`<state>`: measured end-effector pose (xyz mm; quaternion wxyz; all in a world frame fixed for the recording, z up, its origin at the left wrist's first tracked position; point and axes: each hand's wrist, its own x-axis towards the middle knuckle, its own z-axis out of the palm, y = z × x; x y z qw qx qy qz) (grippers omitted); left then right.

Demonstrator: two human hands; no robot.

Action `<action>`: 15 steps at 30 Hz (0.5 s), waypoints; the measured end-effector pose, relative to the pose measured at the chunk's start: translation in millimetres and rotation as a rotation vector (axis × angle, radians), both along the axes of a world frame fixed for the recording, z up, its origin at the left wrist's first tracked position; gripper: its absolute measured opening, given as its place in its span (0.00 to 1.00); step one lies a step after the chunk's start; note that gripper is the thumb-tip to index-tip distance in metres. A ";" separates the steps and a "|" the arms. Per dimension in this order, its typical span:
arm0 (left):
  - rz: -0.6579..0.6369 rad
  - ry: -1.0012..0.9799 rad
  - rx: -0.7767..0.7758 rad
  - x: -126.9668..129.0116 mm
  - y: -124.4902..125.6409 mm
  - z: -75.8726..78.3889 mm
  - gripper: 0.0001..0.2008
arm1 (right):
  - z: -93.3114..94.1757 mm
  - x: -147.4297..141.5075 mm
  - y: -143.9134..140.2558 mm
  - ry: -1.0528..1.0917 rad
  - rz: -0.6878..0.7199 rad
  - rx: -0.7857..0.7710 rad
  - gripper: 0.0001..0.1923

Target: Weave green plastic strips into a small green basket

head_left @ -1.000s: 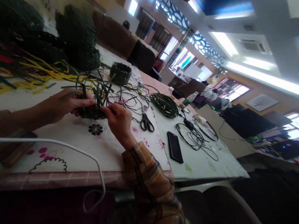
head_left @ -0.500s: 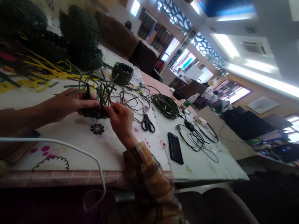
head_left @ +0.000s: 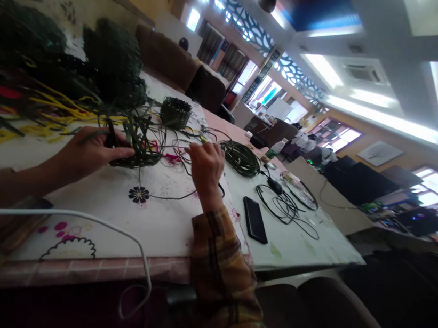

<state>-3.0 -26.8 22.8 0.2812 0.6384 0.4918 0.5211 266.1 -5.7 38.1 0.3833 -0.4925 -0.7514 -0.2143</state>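
Observation:
My left hand [head_left: 98, 147] is closed on the rim of a partly woven dark green basket [head_left: 138, 161], thumb on the near side. Loose flat strips stick up from its edge. To the right of the basket, my right hand [head_left: 205, 170] is raised off the table with fingers pinched on a thin green strand [head_left: 176, 149] that seems to lead back to the weave. Another length of strand curves over the cloth below. Black scissors [head_left: 221, 190] lie mostly hidden behind my right hand.
A finished-looking small green basket [head_left: 175, 113] stands behind. A coil of green cord [head_left: 239, 158], a black phone [head_left: 255, 220] and a black cable [head_left: 282, 204] lie to the right. Yellow strips [head_left: 49, 106] are piled left. A white cable [head_left: 114, 223] crosses the near side.
My right hand has left the basket rim and moved right with the strand, now covering most of the scissors. My left hand stays on the basket, shifted slightly left.

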 end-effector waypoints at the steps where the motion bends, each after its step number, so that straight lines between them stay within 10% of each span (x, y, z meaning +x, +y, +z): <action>1: 0.008 -0.002 -0.006 -0.9 1.0 -0.8 0.19 | 2.3 7.7 3.8 0.003 -0.034 0.019 0.15; 6: 0.038 0.017 -0.055 -2.3 5.0 -5.2 0.19 | 3.8 21.9 7.4 0.216 -0.187 0.096 0.15; 15: 0.029 0.075 0.044 2.7 -1.0 -4.3 0.17 | -17.4 -40.8 -15.9 0.302 0.381 -0.227 0.09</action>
